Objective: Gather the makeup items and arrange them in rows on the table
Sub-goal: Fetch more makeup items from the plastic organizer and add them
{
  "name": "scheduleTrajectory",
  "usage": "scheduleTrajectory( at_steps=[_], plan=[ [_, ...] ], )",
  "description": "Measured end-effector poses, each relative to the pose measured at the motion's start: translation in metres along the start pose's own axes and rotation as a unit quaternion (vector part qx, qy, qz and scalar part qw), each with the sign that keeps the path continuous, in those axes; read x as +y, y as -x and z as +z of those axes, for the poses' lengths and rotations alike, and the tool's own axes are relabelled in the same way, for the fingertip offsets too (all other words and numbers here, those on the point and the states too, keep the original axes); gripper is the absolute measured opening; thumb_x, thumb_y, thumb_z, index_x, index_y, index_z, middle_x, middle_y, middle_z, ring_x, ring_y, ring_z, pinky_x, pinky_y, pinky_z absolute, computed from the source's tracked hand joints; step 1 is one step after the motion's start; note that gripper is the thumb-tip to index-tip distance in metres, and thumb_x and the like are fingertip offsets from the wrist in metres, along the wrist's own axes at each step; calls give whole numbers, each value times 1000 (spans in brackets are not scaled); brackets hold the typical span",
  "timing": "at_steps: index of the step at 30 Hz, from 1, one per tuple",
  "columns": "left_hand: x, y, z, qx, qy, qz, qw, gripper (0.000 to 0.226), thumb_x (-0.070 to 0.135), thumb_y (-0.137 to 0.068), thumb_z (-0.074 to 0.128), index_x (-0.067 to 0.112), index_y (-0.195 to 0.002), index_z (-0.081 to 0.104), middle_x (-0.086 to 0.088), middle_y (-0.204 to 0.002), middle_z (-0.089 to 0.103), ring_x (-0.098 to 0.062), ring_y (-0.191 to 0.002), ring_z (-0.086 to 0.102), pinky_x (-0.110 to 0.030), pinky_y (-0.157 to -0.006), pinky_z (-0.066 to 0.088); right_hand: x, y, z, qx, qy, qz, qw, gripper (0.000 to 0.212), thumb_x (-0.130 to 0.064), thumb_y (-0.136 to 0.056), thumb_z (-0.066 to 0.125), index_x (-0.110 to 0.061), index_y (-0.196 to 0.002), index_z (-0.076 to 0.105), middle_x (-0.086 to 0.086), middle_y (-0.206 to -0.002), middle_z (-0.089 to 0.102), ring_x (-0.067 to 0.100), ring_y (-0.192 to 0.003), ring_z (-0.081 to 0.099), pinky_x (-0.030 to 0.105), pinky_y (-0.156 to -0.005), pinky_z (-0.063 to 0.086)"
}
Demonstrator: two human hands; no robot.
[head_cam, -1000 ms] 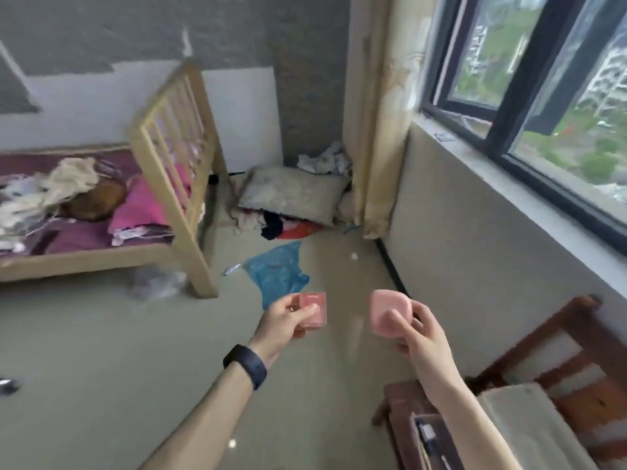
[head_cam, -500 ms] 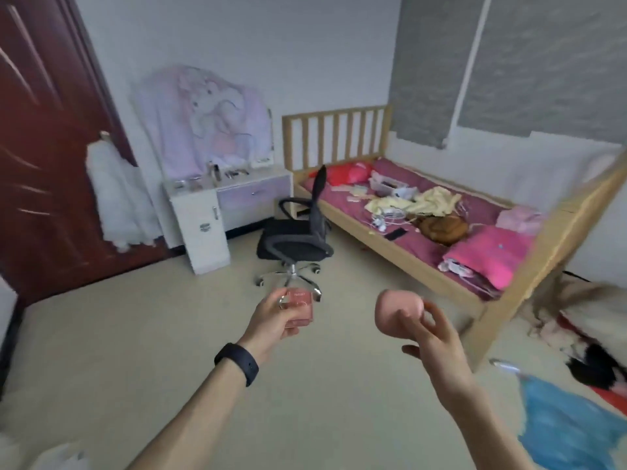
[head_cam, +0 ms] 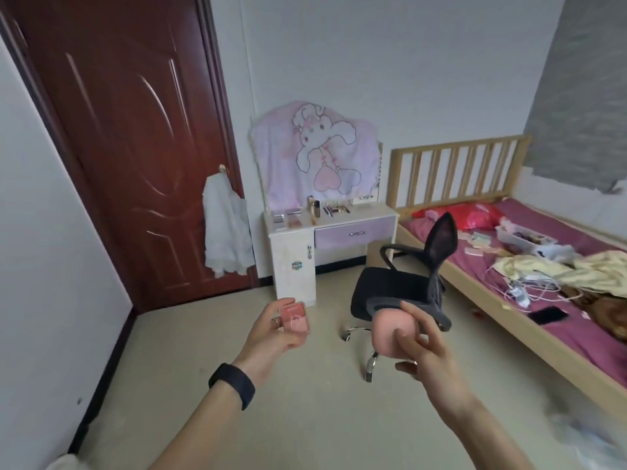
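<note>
Turning away from the bed (head_cam: 576,334), the person now faces the table (head_cam: 361,214) squarely, and it stands nearer than half a second back; both hands keep their finds. Her left hand (head_cam: 271,330) pinches a square pink compact (head_cam: 294,317) between thumb and fingertips. The right hand (head_cam: 425,349) curls thumb and fingers round a rounded pink case (head_cam: 388,329). Both pieces are in the air, well apart from the table, with the chair (head_cam: 390,290) between.

To do this well, I'd skirt the chair on its left, then set each piece in line with the palettes (head_cam: 293,218), bottle (head_cam: 315,209) and pencils (head_cam: 336,209) already on top.

The drawer (head_cam: 354,234) is shut. On the bed a clear box (head_cam: 512,239) holds small things, too small to name.
</note>
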State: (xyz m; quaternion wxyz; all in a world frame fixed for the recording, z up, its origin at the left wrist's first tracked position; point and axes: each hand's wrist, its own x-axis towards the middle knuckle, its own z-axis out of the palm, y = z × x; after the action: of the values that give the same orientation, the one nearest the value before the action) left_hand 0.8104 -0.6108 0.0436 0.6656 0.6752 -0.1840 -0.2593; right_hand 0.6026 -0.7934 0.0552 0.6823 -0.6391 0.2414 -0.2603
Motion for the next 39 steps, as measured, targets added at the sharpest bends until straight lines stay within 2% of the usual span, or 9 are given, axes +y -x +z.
scheduleTrajectory(
  at_steps=[7,13,16,22,26,29,32,36,39],
  plan=[
    [24,-144,24,46,-26,21,998,73,1,-50,76,24,-118,62,-9,-108,71,-15,-90,69,-23,-72,54,-10,-185,-1,-78,3,11,997,79,18,-76,70,-39,-128,56,16,-116,64,23,-79,70,33,-69,60],
    [41,-247,14,61,-64,5,996,66,4,-56,84,28,-114,64,3,-102,73,-14,-91,71,-25,-78,54,5,-320,21,-117,41,35,992,85,16,-69,79,-43,-124,52,9,-118,61,24,-89,65,52,-80,55],
    [33,-305,-5,79,-88,-9,993,61,-2,-68,86,31,-113,63,2,-109,70,-13,-89,72,-28,-84,57,28,-386,42,-134,64,55,987,86,9,-65,87,-41,-124,48,4,-119,60,27,-98,66,48,-87,57],
    [16,-454,-62,88,-141,-30,986,54,7,-70,88,32,-109,59,9,-111,64,-13,-86,71,-16,-68,52,74,-523,99,-136,94,98,981,83,-10,-59,96,-35,-121,47,4,-118,59,27,-95,67,41,-72,53],
    [15,-567,-108,70,-207,-33,975,54,18,-68,91,27,-114,63,4,-106,70,-11,-88,69,-20,-74,55,101,-613,133,-94,119,126,980,73,-14,-64,95,-27,-120,51,3,-119,57,22,-88,66,30,-54,55],
    [11,-646,-132,54,-260,-47,963,64,30,-67,90,22,-124,63,5,-107,69,-7,-91,67,-16,-74,52,122,-670,147,-62,117,162,978,71,-10,-65,94,-21,-122,53,6,-118,57,27,-92,68,42,-71,63],
    [-3,-719,-141,28,-305,-57,950,72,42,-68,87,20,-131,62,3,-112,64,-7,-93,64,-17,-77,49,145,-724,152,-36,71,214,974,71,2,-69,87,-19,-128,54,9,-123,57,34,-102,67,56,-97,54],
    [-28,-818,-143,1,-350,-66,935,76,51,-69,82,25,-136,57,7,-112,58,-1,-93,59,-15,-77,46,173,-801,154,-22,31,278,960,68,15,-71,79,-14,-129,58,19,-121,60,41,-95,64,52,-91,51],
    [-49,-890,-139,-8,-348,-85,934,79,55,-64,80,29,-135,54,14,-114,56,3,-95,57,-11,-73,42,193,-867,158,-28,61,287,955,62,16,-68,78,-15,-120,63,18,-121,64,39,-106,67,53,-102,51]
  ],
)
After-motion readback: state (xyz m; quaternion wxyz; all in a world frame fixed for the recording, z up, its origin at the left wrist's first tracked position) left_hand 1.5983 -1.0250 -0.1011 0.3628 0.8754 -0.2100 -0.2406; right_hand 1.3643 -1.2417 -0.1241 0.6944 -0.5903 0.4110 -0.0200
